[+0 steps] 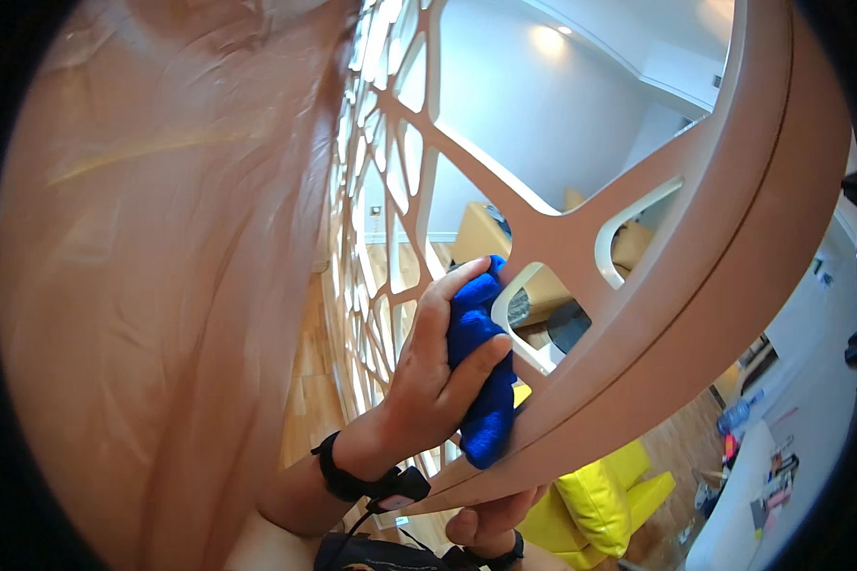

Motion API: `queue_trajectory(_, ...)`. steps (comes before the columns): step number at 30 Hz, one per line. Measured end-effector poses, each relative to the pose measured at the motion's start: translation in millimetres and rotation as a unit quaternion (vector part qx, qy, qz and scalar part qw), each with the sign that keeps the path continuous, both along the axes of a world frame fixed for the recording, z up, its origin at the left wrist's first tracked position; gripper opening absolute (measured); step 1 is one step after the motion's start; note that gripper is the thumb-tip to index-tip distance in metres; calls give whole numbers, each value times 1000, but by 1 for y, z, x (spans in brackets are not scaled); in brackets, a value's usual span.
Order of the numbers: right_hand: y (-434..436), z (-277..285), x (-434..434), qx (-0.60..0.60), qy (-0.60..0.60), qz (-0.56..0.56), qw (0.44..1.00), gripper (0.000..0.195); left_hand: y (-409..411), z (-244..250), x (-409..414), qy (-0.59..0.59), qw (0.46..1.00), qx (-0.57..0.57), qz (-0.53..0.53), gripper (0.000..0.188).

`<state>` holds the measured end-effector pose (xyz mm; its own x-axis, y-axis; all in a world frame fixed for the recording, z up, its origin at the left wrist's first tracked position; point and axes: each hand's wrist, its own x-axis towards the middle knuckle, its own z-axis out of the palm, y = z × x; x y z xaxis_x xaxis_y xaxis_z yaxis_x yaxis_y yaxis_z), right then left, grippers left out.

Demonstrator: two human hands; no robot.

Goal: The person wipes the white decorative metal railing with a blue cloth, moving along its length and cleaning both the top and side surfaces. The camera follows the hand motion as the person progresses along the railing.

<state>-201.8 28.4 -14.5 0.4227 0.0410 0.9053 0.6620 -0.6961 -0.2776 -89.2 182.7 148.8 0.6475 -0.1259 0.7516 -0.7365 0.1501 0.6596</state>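
My left hand (435,378) presses a bunched blue cloth (480,357) against a pinkish-white lattice partition (542,235), beside one of its small rounded openings. Its fingers reach up along the cloth and the thumb lies across it. Below the partition's curved outer rim (657,357), my right hand (496,517) is close to the rim's lower edge; its fingers are partly hidden behind the rim, so its grip is unclear. Both wrists wear black bands, and a small device with a cable sits by the left one.
A wrinkled translucent plastic sheet (150,285) hangs along the left. Beyond the partition are a tan sofa (475,232) and a dark round table (567,326). A yellow armchair (600,499) stands below right, near a white surface (735,499) with small items and a water bottle (734,417).
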Motion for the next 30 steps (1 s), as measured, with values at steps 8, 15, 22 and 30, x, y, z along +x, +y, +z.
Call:
queue_trajectory(8, 33, 6, 1, 2, -63, -180, 982, 82, -11, 41, 27, -1, 998, -40, 41, 61)
queue_trajectory(15, 42, 3, -4, 24, -19, -229, 973, 73, -5, 34, 34, 56, 997, -2, -52, 58)
queue_trajectory(22, 56, 39, 0, -84, -114, -315, 939, 60, -7, -20, 40, -138, 988, -6, 65, 70)
queue_trajectory(30, 79, 103, -18, -173, 26, -359, 917, 38, -14, -52, 12, -212, 975, -5, 69, 69)
